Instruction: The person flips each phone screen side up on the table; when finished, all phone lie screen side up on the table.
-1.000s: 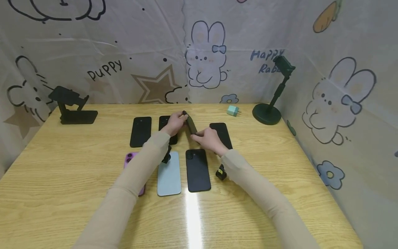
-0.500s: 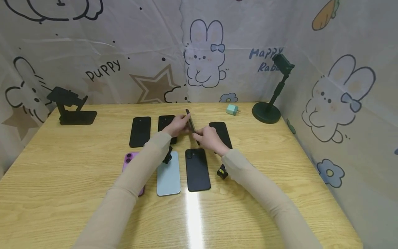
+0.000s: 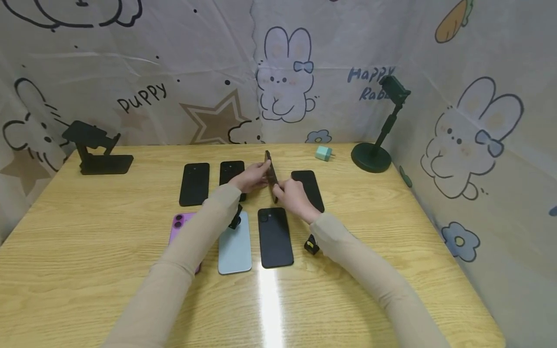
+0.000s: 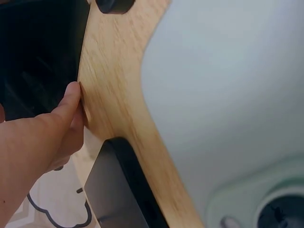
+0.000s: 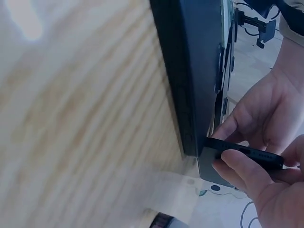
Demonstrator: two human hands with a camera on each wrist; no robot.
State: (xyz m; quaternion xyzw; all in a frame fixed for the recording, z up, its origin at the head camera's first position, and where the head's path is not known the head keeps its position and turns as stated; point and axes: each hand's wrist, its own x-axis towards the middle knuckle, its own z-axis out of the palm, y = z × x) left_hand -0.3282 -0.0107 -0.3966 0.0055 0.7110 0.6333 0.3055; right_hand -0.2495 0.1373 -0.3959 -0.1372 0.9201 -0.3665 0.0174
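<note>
A dark smartphone [image 3: 271, 174] is tipped up nearly edge-on at the back middle of the table. My left hand [image 3: 251, 177] holds it by the left side, the thumb along its edge in the left wrist view, where the dark screen [image 4: 38, 57] shows. With thumb and fingers, my right hand [image 3: 297, 197] pinches the near end, whose narrow port edge [image 5: 251, 153] faces the right wrist camera. Under the left wrist lies a black phone [image 3: 232, 169], partly hidden. Another black phone [image 3: 308, 183] is just beyond the right hand, and a dark-backed phone [image 3: 276, 237] lies in front.
A light blue phone [image 3: 235, 251] and a purple phone [image 3: 178, 227] lie in the front row, the purple one mostly behind the left sleeve. One more black phone [image 3: 194, 184] is at back left. Black stand [image 3: 106, 164], green stand [image 3: 371, 157] and mint charger plug [image 3: 323, 153] line the back.
Both hands have turned the held phone from a tilt, its broad side showing, to nearly edge-on. The left hand has shifted slightly right. The phones on the table lie as before.
</note>
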